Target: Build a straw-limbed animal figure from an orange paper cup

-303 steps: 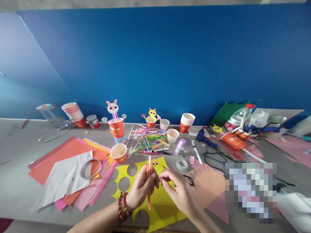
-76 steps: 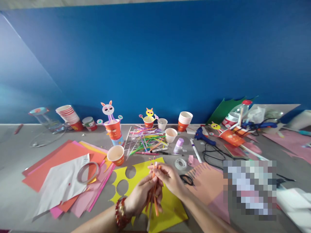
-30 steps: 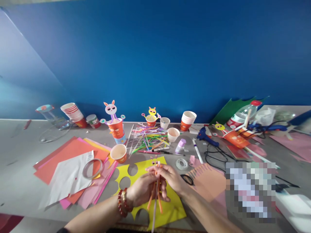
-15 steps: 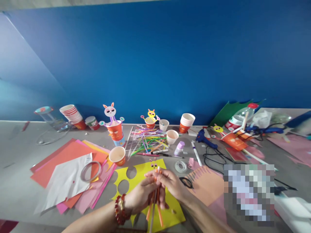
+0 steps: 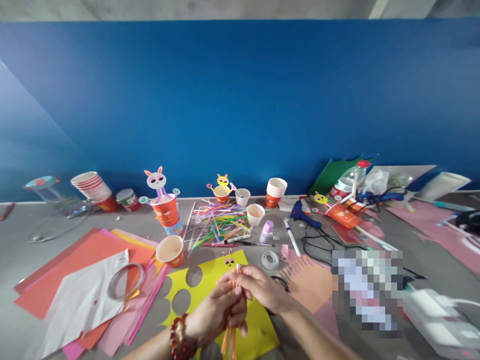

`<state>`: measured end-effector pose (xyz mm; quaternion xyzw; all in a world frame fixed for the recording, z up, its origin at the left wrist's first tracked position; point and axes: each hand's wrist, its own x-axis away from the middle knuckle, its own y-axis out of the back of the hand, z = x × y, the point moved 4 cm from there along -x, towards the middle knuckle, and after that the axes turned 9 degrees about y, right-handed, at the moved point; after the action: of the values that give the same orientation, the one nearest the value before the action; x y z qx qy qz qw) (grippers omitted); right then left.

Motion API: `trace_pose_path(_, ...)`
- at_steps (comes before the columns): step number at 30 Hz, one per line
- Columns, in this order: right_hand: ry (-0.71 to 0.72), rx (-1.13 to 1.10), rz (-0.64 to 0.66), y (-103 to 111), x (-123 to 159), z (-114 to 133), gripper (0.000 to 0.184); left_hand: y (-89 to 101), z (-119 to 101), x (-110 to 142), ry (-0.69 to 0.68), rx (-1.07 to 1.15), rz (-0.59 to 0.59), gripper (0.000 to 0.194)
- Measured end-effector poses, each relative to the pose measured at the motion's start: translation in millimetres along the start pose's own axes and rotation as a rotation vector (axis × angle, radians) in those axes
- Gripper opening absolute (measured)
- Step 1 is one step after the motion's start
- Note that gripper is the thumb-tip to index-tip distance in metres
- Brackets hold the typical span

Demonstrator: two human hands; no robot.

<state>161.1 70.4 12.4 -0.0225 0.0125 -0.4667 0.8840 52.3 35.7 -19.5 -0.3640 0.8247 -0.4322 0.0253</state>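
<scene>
My left hand (image 5: 225, 302), with a red bead bracelet (image 5: 177, 336) at its wrist, is closed around a bundle of thin orange strips (image 5: 225, 342). A pale stick (image 5: 238, 269) runs through the bundle, its tip just above my fingers. The fingers of my right hand (image 5: 260, 287) pinch the top of the same bundle. Its lower ends hang below my left hand; the middle is hidden by my fingers. Beneath both hands lies a yellow sheet (image 5: 247, 262) with round holes cut out. A small rabbit-face cutout (image 5: 228, 259) rests at its top edge.
Colourful thin sticks (image 5: 217, 222) lie heaped ahead, beside a paper cup (image 5: 170, 251). Coloured paper (image 5: 86, 252) and a tape roll (image 5: 125, 281) are at left. A blue glue gun (image 5: 305, 215) with its cord, a marker (image 5: 292, 237) and a white power strip (image 5: 438, 320) lie right.
The view has tilted up and turned slightly right. Both hands keep their hold on the orange strips, whose lower ends now hang closer together.
</scene>
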Motion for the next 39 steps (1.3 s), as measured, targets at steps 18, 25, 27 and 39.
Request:
trace_pose_path(18, 0.041, 1.182, -0.376, 92.4, 51.2, -9.6, 0.023, 14.2, -22.9, 2.0, -0.079, 0.018, -0.161, 0.028)
trace_pose_path(25, 0.042, 1.227, -0.328, 90.5, 44.4, -18.9, 0.025, 16.4, -19.8, 3.3, -0.118, -0.135, -0.236, 0.035)
trace_pose_path(27, 0.076, 1.161, -0.306, 89.2, 47.0, -8.5, 0.022, 13.8, -26.3, 7.8, -0.181, -0.223, -0.274, 0.035)
trace_pose_path(39, 0.186, 0.011, -0.114, 35.7, 44.8, 16.8, 0.026, -3.3, -41.7, 20.5, -0.317, -0.244, -0.103, 0.026)
